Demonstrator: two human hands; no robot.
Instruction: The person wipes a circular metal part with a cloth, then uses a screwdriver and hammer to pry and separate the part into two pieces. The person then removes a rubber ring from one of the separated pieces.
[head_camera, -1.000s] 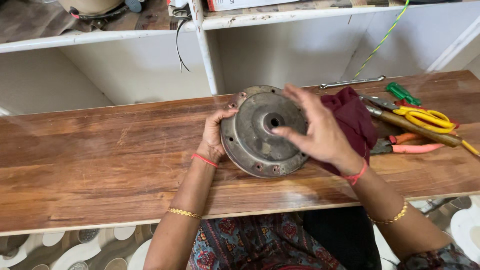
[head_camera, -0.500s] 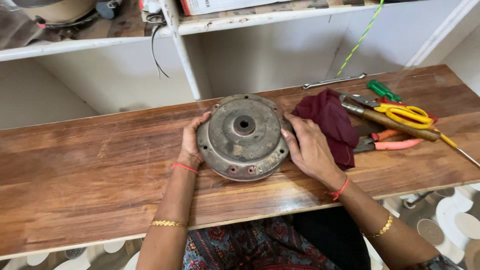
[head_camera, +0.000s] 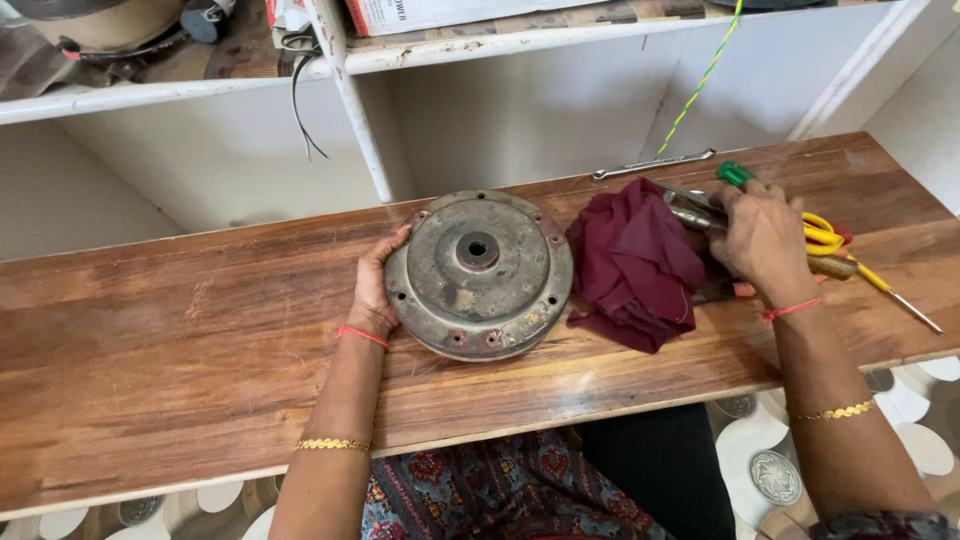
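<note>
Since half a second before, the right hand (head_camera: 762, 240) had left the round metal disc (head_camera: 480, 272) and gone over to the tools (head_camera: 700, 212) near the right end of the surface (head_camera: 150, 350). It lay on them with fingers bent, but I could not tell if it gripped one. The left hand (head_camera: 375, 290) was open and curved, pressed against the left rim of the disc. That disc sat in the middle of the surface, toward the back edge. It was grey, dirty and rusty, with a hole in its centre and small holes around its rim. A dark red cloth (head_camera: 632, 265) lay just beside it, between disc and tools.
</note>
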